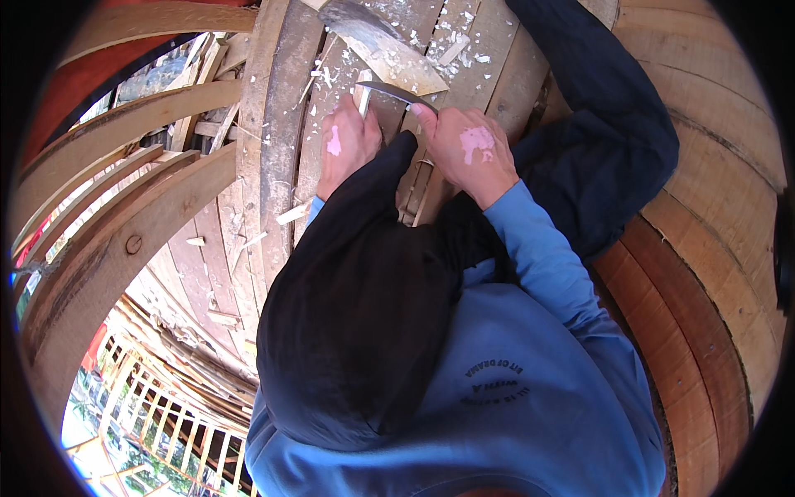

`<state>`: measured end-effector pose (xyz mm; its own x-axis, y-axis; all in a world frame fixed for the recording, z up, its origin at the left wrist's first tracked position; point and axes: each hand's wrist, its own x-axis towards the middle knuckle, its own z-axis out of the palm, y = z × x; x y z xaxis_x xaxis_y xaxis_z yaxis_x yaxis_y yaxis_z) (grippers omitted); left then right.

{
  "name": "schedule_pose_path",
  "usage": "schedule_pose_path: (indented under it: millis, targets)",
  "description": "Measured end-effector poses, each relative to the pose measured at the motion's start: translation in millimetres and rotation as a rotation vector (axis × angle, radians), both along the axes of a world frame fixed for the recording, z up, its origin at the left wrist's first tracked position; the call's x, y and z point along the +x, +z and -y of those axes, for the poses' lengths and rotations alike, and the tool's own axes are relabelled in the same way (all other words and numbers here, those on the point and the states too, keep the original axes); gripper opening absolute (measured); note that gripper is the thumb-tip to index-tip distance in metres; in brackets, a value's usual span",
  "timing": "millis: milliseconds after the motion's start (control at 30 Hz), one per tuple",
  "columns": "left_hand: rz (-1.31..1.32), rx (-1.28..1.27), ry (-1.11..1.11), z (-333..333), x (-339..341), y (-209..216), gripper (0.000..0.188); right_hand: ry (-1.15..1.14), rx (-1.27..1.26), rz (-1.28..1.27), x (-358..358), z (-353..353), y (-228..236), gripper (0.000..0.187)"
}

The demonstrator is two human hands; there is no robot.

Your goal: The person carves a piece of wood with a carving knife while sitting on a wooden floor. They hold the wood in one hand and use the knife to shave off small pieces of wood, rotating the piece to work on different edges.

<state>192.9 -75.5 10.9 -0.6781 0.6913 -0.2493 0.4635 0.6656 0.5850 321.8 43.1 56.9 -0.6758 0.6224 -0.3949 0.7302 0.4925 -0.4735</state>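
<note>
My left hand (351,139) is closed around a short, pale piece of wood (363,93), which sticks up beyond the fingers. In my right hand (474,151) is a knife with a dark, curved blade (391,89); the fist hides its handle. The blade points left, and its tip end lies across or close to the wood piece; I cannot tell whether it touches. Just beyond the hands, a flat board (402,65), pale with a dark grey stretch, rests on the planks among scattered wood chips (454,50).
My bent legs in dark trousers (613,124) frame the work area. Curved timber ribs (149,207) rise at left, and a planked wall (712,149) bends along the right. Chips and offcuts litter the plank floor (222,257). A slatted wooden frame (166,414) stands at lower left.
</note>
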Motion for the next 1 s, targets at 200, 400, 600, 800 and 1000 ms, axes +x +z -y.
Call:
schedule_pose_path:
  millis: [200,400,600,800,1000]
  targets:
    - [-0.028,-0.001,0.016,2,-8,-10,0.023,-0.026,-0.003,-0.029,-6,8,-18,0.063]
    - [-0.097,-0.094,0.002,-3,-6,-6,0.024,-0.084,0.004,-0.04,-7,14,-33,0.063]
    - [-0.118,-0.096,-0.01,-1,-6,-8,0.024,-0.097,-0.016,-0.066,-9,14,-47,0.063]
    - [-0.106,-0.019,-0.185,6,4,-5,0.023,-0.229,-0.067,-0.038,-25,-29,-87,0.072]
    - [-0.004,-0.001,-0.009,4,2,8,0.022,-0.095,-0.218,-0.084,-31,-56,-31,0.077]
